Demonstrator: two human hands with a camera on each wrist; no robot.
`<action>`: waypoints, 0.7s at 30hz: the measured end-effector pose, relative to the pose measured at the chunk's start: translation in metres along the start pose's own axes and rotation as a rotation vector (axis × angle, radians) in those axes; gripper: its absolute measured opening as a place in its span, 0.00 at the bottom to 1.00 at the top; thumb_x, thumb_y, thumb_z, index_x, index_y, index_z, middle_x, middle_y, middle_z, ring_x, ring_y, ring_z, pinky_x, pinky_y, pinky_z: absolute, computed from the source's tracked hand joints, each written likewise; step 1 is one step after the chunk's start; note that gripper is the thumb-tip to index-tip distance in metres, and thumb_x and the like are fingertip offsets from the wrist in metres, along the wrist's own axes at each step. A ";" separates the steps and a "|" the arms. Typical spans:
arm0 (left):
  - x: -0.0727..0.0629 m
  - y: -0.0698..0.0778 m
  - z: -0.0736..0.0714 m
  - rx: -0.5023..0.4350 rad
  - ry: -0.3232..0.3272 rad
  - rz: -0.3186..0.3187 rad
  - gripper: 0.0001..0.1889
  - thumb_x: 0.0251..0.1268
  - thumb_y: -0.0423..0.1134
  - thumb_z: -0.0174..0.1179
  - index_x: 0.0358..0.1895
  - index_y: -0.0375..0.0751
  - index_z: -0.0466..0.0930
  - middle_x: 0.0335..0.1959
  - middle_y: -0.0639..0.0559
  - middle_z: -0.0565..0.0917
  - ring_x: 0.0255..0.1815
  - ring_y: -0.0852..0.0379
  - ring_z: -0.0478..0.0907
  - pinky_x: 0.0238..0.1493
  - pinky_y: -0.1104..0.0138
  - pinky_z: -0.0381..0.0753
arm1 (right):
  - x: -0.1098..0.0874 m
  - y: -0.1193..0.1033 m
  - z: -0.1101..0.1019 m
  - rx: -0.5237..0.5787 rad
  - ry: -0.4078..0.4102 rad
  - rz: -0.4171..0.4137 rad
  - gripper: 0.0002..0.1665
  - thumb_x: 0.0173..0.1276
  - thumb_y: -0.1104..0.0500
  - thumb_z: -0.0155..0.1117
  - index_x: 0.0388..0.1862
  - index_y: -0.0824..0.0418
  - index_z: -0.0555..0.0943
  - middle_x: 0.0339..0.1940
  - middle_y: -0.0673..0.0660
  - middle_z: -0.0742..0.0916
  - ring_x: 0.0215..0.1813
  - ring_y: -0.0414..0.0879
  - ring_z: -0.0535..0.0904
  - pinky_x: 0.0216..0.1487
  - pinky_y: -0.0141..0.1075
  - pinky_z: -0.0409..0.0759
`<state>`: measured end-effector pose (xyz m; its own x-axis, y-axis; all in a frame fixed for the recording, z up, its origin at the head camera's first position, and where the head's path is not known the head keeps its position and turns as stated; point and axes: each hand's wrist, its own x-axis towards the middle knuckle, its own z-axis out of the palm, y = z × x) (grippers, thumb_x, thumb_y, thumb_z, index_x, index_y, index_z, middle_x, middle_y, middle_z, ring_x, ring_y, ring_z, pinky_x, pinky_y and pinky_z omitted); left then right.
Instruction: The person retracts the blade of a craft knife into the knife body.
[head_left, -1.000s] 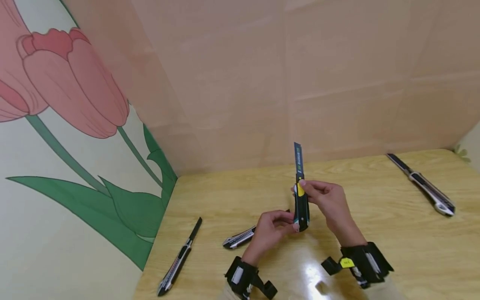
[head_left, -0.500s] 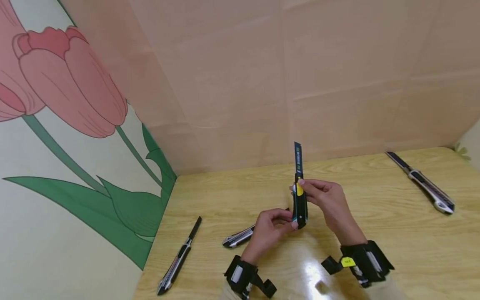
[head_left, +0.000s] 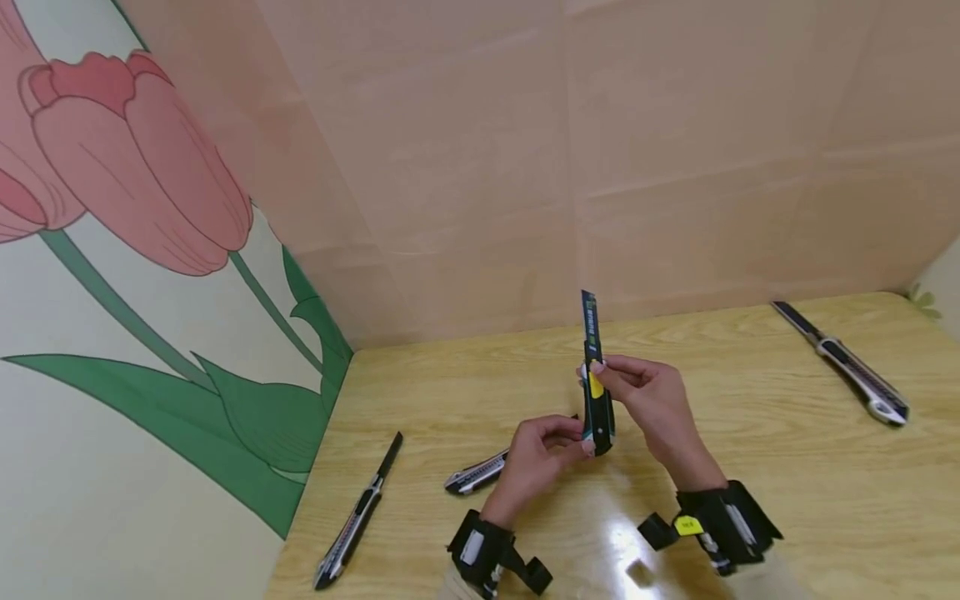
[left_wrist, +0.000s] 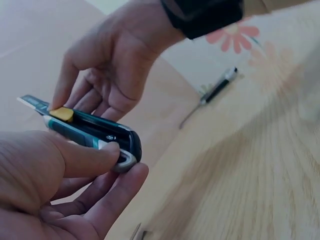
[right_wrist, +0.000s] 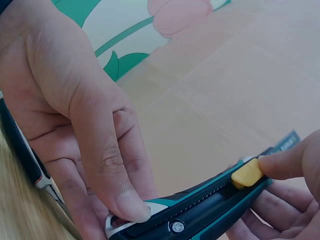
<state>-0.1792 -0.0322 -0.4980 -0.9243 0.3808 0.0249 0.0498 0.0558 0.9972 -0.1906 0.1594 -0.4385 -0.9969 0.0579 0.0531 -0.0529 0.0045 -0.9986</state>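
Observation:
A black and teal utility knife [head_left: 599, 421] is held upright over the table, its dark, printed blade [head_left: 590, 318] extended at the top. My left hand [head_left: 534, 467] pinches the butt end, with the thumb on the pale end loop, as the left wrist view shows. Higher up, my right hand [head_left: 660, 408] holds the knife between thumb and fingers. In the right wrist view its thumb presses against the yellow slider [right_wrist: 247, 173]. Behind the left hand lies another utility knife [head_left: 476, 475], its blade mostly hidden by that hand.
Two more black and silver utility knives lie on the wooden table [head_left: 450, 379]: one at the left [head_left: 351, 533], one at the far right [head_left: 858, 375]. Both have extended blades. A pinkish sheet [head_left: 465, 167] covers the back wall; tulips decorate the left wall [head_left: 112, 433].
The held knife has shifted slightly left and its blade end leans a little more to the left. Both hands keep their grip. The knives on the table stay put.

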 end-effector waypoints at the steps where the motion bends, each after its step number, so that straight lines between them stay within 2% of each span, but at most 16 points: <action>1: 0.000 0.000 0.000 -0.004 0.002 -0.002 0.10 0.64 0.32 0.71 0.47 0.42 0.87 0.40 0.53 0.88 0.40 0.56 0.87 0.43 0.68 0.86 | 0.000 0.000 0.001 -0.014 -0.002 -0.003 0.29 0.72 0.48 0.68 0.62 0.69 0.81 0.47 0.57 0.91 0.50 0.42 0.87 0.51 0.27 0.81; 9: 0.000 0.000 -0.001 0.005 0.021 -0.016 0.10 0.63 0.31 0.71 0.46 0.44 0.88 0.41 0.54 0.88 0.42 0.56 0.86 0.44 0.69 0.86 | 0.000 0.002 0.000 -0.030 -0.037 0.001 0.30 0.73 0.46 0.67 0.63 0.67 0.80 0.50 0.57 0.90 0.54 0.42 0.86 0.57 0.32 0.77; 16: 0.001 -0.001 -0.001 0.033 0.025 0.003 0.09 0.63 0.31 0.71 0.46 0.40 0.88 0.41 0.54 0.88 0.41 0.58 0.86 0.45 0.69 0.85 | 0.002 0.004 -0.002 -0.021 -0.067 0.038 0.31 0.73 0.44 0.66 0.64 0.66 0.80 0.52 0.56 0.90 0.54 0.43 0.86 0.55 0.35 0.83; 21: 0.000 0.000 -0.001 0.033 0.026 0.001 0.09 0.63 0.31 0.71 0.46 0.39 0.88 0.42 0.52 0.88 0.41 0.59 0.85 0.45 0.70 0.85 | 0.002 0.003 -0.002 -0.020 -0.069 0.070 0.32 0.73 0.44 0.67 0.65 0.65 0.80 0.53 0.57 0.89 0.54 0.42 0.86 0.57 0.37 0.83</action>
<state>-0.1799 -0.0332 -0.4981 -0.9337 0.3570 0.0283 0.0628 0.0855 0.9944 -0.1930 0.1618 -0.4415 -0.9998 -0.0098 -0.0182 0.0180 0.0231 -0.9996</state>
